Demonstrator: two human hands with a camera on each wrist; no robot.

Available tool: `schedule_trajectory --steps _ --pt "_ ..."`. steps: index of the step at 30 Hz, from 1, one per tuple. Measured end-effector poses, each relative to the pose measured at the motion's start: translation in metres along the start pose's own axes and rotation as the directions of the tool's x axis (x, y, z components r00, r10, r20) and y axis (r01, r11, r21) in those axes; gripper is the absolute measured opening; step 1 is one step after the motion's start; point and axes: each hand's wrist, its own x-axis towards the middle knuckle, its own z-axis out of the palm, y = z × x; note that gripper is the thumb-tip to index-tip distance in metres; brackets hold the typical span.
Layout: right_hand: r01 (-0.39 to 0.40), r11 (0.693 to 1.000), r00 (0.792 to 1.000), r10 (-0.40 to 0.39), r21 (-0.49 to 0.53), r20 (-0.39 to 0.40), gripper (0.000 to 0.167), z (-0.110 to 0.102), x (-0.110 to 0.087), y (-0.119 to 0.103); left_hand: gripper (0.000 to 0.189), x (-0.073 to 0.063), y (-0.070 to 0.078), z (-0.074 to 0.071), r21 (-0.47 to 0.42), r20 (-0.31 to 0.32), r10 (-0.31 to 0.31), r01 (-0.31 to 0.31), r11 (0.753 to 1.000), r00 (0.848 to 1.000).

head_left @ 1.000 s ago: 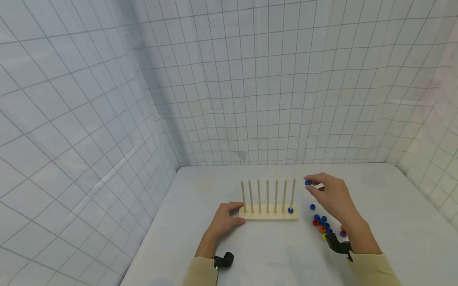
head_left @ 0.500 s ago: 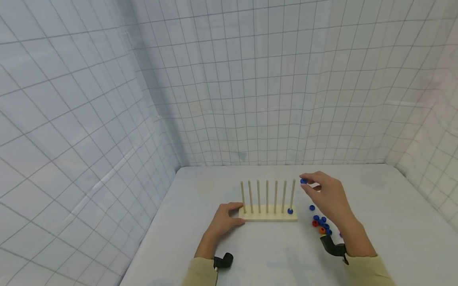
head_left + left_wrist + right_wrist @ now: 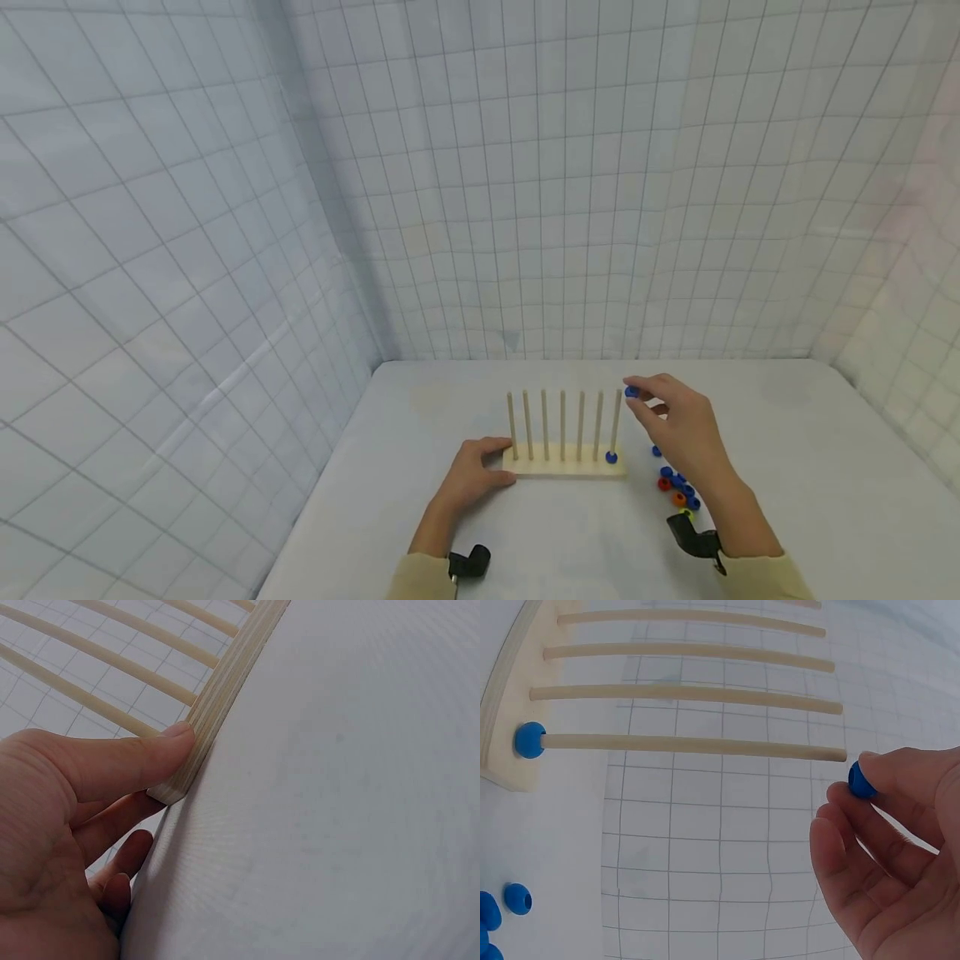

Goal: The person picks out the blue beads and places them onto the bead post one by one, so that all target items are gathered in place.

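Observation:
A pale wooden peg board [image 3: 564, 472] with a row of several upright pegs stands on the table. My left hand [image 3: 470, 477] grips its left end; in the left wrist view the thumb [image 3: 135, 761] lies on the board's front edge. Between thumb and fingertips my right hand [image 3: 681, 421] pinches a blue bead [image 3: 861, 781]. That bead is beside the tip of the rightmost peg [image 3: 697, 745], a small gap apart in the right wrist view, its hole showing. Another blue bead [image 3: 611, 457] sits at the base of this same peg.
Right of the board lie loose beads: several blue ones [image 3: 677, 482], a red bead [image 3: 664, 483], an orange bead [image 3: 678, 499] and a yellow bead [image 3: 686, 514], partly hidden by the right wrist's black camera [image 3: 693, 537]. Grid-patterned sheets [image 3: 525, 208] rise behind the white table [image 3: 555, 542].
My right hand has moved left with the blue bead, closer to the rightmost peg's tip. The left hand keeps its hold on the board. The head view has shifted slightly.

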Motion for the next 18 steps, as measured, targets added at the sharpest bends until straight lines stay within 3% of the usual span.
schedule_trajectory --steps 18 --pt "0.031 0.999 0.998 -0.030 0.024 -0.056 0.034 0.014 0.001 0.003 0.054 -0.001 -0.001 0.002 -0.004 -0.009 0.009 -0.009 1.000 1.000"
